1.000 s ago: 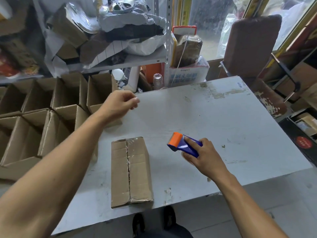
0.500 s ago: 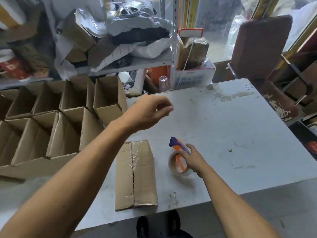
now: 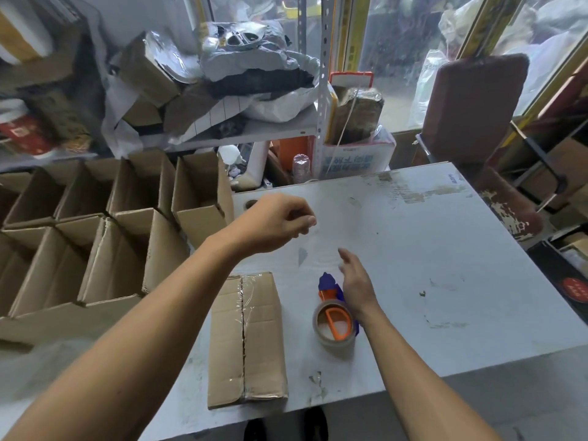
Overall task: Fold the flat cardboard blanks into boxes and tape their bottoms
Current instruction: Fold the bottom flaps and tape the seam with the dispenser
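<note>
while right hand hovers, tape dispenser lies just beneath.

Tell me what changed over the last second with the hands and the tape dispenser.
The right hand set the tape dispenser down on the table and let go; it now hovers open beside it. The left hand swung rightward over the table, fingers loosely curled, holding nothing. The taped box stayed where it lay.
</note>
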